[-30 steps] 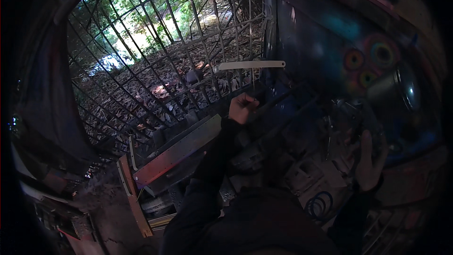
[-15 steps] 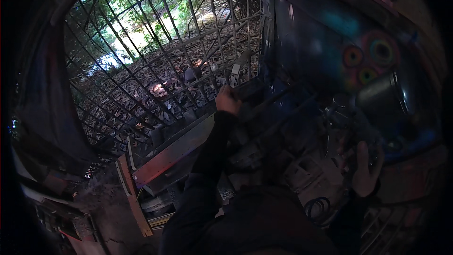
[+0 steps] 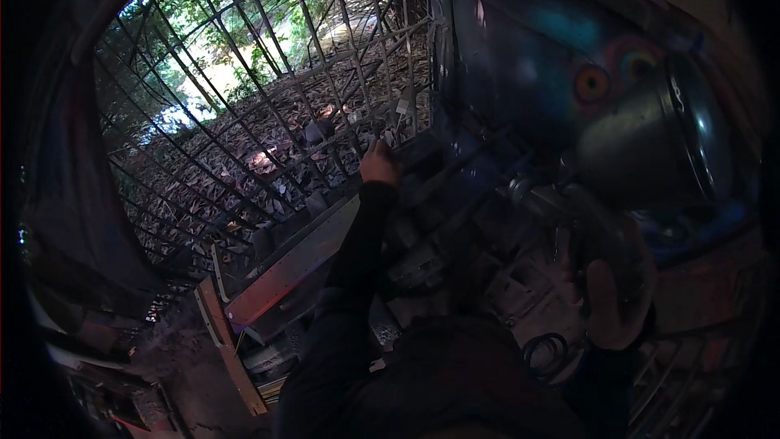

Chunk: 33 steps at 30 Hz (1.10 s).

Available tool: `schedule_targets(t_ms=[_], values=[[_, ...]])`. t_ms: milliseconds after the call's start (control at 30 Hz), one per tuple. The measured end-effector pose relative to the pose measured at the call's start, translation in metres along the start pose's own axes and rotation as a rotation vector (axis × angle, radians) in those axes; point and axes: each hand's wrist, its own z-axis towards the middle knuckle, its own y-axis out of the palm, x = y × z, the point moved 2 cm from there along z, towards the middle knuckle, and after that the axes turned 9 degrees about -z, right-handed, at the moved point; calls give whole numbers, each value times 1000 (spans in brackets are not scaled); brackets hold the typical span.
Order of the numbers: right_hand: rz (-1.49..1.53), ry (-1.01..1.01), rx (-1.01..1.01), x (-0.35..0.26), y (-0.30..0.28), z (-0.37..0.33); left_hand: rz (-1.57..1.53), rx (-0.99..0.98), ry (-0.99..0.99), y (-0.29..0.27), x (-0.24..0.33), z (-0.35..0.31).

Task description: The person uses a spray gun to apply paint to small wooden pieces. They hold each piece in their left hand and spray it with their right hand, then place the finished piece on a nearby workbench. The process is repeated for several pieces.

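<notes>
My left hand [image 3: 380, 164] is reached forward to the foot of the barred window, its fingers curled. It lies by the far end of a long reddish-grey bar [image 3: 296, 264]; whatever is between the fingers is hidden. On the right, my right hand [image 3: 609, 305] is closed round what looks like a spray gun [image 3: 543, 197], its thumb raised along the near side. A large dark cylindrical cup [image 3: 642, 146] with a shiny rim sits tilted above that hand. The gun's front points left, toward the middle. Dim light hides much of the grip.
Metal window bars [image 3: 317, 49] rise ahead, with dry leaves [image 3: 236, 171] beyond. A dark panel [image 3: 520, 41] with painted rings stands at the right. An orange-brown wooden strip [image 3: 231, 349] lies at lower left. A coiled dark hose [image 3: 544, 354] rests near my right forearm.
My right hand has shifted left with the spray gun, and its cup shows larger and farther left. My left hand stays at the bar's far end; the whole view has shifted slightly.
</notes>
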Motion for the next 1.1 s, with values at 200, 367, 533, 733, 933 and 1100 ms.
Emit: schedule_targets(t_ms=[200,367,533,733,933,1100], values=[[166,-64,30,-4,10,5,-7,-33,-30,-2,2,0],[144,-47,14,-5,10,3,23,50,13,0,-4,-1],[147,2,38,-2,9,2,32,2,8,-2,-3,1],[264,11,97,3,9,5,25,65,37,-10,3,-2],[246,171,204,34,-4,-5,-102,114,-3,-39,40,-5],[212,224,345,48,-7,-8,-194,169,-46,-43,53,-9]])
